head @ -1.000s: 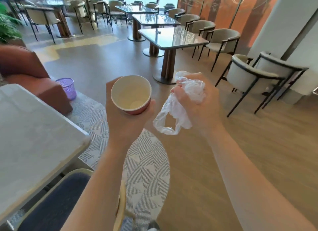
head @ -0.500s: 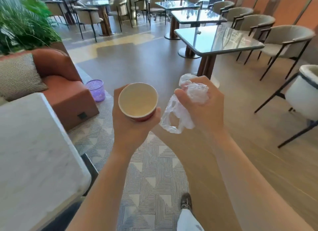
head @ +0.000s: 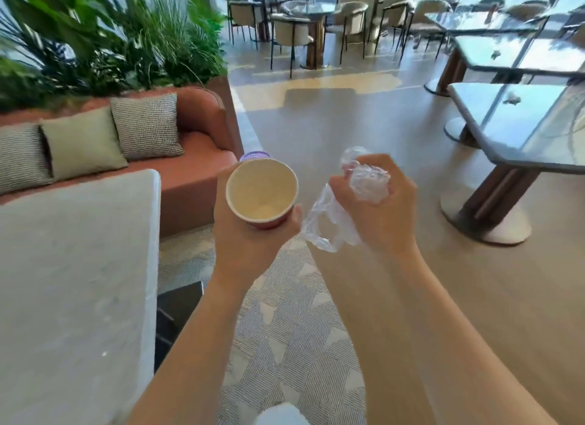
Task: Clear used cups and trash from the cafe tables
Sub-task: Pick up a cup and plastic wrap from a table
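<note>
Change: since half a second ago the view has swung to the left, so the sofa [head: 196,174], its cushions [head: 145,127] and the plants [head: 110,38] now fill the upper left. The purple bin [head: 254,155], earlier left of the cup, now peeks out just above its rim. Both grips are unchanged.
Left hand: the left hand [head: 250,244], at centre frame, grips the paper cup [head: 262,191] from below, with fingers curled round its wall.
Cup: upright with its mouth toward the camera, cream inside and red outside. It sits at the top of the left hand, in the air and well apart from any desk.
Right hand: the right hand [head: 383,212], just right of the cup, is clenched on crumpled clear plastic film [head: 368,184]. One bunch bulges out above the fist. A loose tail hangs from the fist's lower left toward the cup, near the left fingertips; whether it touches them cannot be told.
Writing: only a thin red strip of the cup's outer wall shows below the rim. The hand hides the rest, so any print cannot be told.
Desks: a pale desk [head: 79,282] fills the lower left. A glossy desk [head: 538,146] at the right edge carries a small pale scrap [head: 512,100], too blurred to identify.
Floor: a patterned rug [head: 294,329] lies under the arms, with wood-toned floor [head: 490,298] to its right.
</note>
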The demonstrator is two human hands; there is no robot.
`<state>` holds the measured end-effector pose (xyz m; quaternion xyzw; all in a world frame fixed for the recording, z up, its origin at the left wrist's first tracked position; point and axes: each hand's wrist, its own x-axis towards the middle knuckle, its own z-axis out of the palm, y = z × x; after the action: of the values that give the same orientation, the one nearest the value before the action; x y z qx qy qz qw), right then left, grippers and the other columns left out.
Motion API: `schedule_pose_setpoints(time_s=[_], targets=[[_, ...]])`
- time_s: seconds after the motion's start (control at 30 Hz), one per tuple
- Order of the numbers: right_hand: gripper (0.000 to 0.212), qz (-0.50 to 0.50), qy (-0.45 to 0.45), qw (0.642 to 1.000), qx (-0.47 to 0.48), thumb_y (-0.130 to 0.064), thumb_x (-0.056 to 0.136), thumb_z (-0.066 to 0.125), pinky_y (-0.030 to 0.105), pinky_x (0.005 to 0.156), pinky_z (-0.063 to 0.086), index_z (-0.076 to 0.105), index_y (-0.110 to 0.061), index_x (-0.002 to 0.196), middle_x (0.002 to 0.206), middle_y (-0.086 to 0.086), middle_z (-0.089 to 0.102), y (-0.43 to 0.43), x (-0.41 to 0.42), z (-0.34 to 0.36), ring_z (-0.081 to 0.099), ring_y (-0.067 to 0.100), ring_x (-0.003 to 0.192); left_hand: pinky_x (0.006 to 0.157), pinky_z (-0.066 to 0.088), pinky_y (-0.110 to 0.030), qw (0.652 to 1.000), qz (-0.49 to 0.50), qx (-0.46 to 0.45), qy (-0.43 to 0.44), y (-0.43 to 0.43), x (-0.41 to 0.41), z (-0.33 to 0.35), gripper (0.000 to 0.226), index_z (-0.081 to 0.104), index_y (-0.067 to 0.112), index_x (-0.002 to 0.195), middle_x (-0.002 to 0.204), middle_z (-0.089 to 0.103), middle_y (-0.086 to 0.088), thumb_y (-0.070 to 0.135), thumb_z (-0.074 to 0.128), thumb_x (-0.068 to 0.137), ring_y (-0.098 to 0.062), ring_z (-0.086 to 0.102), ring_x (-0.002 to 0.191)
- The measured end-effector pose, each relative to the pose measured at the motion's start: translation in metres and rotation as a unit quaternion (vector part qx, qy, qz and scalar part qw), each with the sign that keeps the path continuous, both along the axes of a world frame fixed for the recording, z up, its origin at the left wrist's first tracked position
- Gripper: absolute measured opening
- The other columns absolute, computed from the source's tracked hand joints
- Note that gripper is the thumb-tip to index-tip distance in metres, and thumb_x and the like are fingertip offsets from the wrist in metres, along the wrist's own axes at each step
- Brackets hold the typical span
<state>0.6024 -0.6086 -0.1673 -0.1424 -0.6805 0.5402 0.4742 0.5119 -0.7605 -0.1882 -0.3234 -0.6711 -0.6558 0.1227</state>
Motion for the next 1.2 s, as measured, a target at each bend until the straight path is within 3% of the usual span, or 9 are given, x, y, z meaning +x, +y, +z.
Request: schedule_pose_setpoints(time_s=[0.1, 0.23, 0.37, 0.47, 0.6, 0.83, 0.97, 1.1, 1.2], targets=[[0.029, 0.03, -0.002, 1.0, -0.007, -0.03, 0.069, 0.088, 0.024, 0.067, 0.059, 0.067, -0.045, 0.083, 0.085, -0.014, 0.074, 0.03, -0.06, -0.01, 0.068, 0.002, 0.068, 0.096, 0.045, -0.014, 1.0, 0.028, 0.002, 0.0, 0.025, -0.046, -0.007, 0.067, 0.052, 0.008, 0.123, 0.113, 0.062, 0.008, 0.013, 0.089, 0.067, 0.006, 0.061, 0.103], [0.031, 0.079, -0.028, 0.996, 0.019, -0.024, 0.071, 0.088, 0.025, 0.07, 0.058, 0.065, -0.034, 0.09, 0.091, -0.002, 0.072, 0.074, -0.145, -0.022, 0.066, 0.006, 0.071, 0.096, 0.046, -0.016, 0.999, 0.047, 0.015, -0.001, 0.069, -0.129, -0.025, 0.067, 0.052, -0.003, 0.121, 0.113, 0.062, 0.002, 0.002, 0.09, 0.066, 0.003, 0.062, 0.104], [0.034, 0.088, -0.056, 0.993, 0.06, -0.016, 0.074, 0.084, 0.018, 0.074, 0.054, 0.062, -0.035, 0.092, 0.093, -0.005, 0.072, 0.12, -0.233, -0.012, 0.067, 0.001, 0.077, 0.093, 0.043, -0.009, 0.998, 0.062, 0.031, 0.002, 0.117, -0.213, -0.024, 0.068, 0.049, 0.002, 0.122, 0.112, 0.059, 0.007, -0.009, 0.089, 0.067, 0.011, 0.06, 0.101], [0.044, 0.076, -0.041, 0.992, 0.088, -0.002, 0.079, 0.082, 0.013, 0.074, 0.052, 0.06, -0.038, 0.094, 0.091, -0.022, 0.071, 0.152, -0.295, 0.008, 0.066, -0.005, 0.078, 0.093, 0.043, -0.009, 0.997, 0.057, 0.042, 0.004, 0.153, -0.274, -0.01, 0.068, 0.048, 0.004, 0.121, 0.111, 0.057, 0.006, -0.006, 0.089, 0.068, 0.009, 0.059, 0.1], [0.041, 0.071, -0.035, 0.993, 0.083, 0.001, 0.083, 0.078, 0.017, 0.065, 0.053, 0.061, -0.031, 0.101, 0.093, -0.011, 0.068, 0.186, -0.359, 0.015, 0.064, 0.0, 0.067, 0.093, 0.044, -0.01, 0.997, 0.064, 0.03, 0.016, 0.188, -0.337, 0.0, 0.068, 0.049, 0.004, 0.121, 0.111, 0.058, 0.007, -0.011, 0.089, 0.069, 0.008, 0.059, 0.101], [0.038, 0.09, -0.043, 0.995, 0.022, -0.009, 0.083, 0.083, 0.019, 0.063, 0.052, 0.057, -0.025, 0.105, 0.092, -0.01, 0.067, 0.255, -0.477, -0.014, 0.064, 0.001, 0.068, 0.095, 0.043, -0.01, 0.996, 0.09, 0.005, 0.009, 0.249, -0.442, -0.022, 0.064, 0.051, -0.009, 0.12, 0.113, 0.058, 0.005, -0.001, 0.087, 0.067, 0.009, 0.059, 0.103], [0.033, 0.133, -0.035, 0.99, 0.007, -0.022, 0.08, 0.083, 0.027, 0.071, 0.057, 0.058, -0.031, 0.1, 0.096, -0.003, 0.074, 0.307, -0.55, -0.029, 0.071, 0.01, 0.078, 0.09, 0.045, -0.01, 0.993, 0.114, -0.001, 0.009, 0.297, -0.506, -0.028, 0.063, 0.051, 0.002, 0.119, 0.11, 0.059, 0.006, -0.002, 0.087, 0.068, 0.01, 0.06, 0.098], [0.031, 0.167, -0.036, 0.985, 0.019, -0.04, 0.075, 0.079, 0.028, 0.078, 0.055, 0.059, -0.039, 0.098, 0.093, -0.025, 0.069, 0.367, -0.623, -0.029, 0.067, 0.003, 0.081, 0.094, 0.044, -0.012, 0.989, 0.146, -0.004, 0.005, 0.356, -0.574, -0.018, 0.061, 0.051, 0.009, 0.12, 0.111, 0.06, 0.009, 0.005, 0.084, 0.068, 0.009, 0.059, 0.1], [0.03, 0.19, -0.027, 0.981, 0.033, -0.044, 0.075, 0.077, 0.028, 0.079, 0.055, 0.06, -0.038, 0.098, 0.092, -0.03, 0.068, 0.407, -0.68, -0.017, 0.067, 0.0, 0.081, 0.093, 0.044, -0.012, 0.985, 0.173, 0.009, 0.013, 0.392, -0.623, -0.01, 0.062, 0.05, 0.014, 0.119, 0.109, 0.061, 0.009, 0.004, 0.085, 0.069, 0.008, 0.061, 0.099]])
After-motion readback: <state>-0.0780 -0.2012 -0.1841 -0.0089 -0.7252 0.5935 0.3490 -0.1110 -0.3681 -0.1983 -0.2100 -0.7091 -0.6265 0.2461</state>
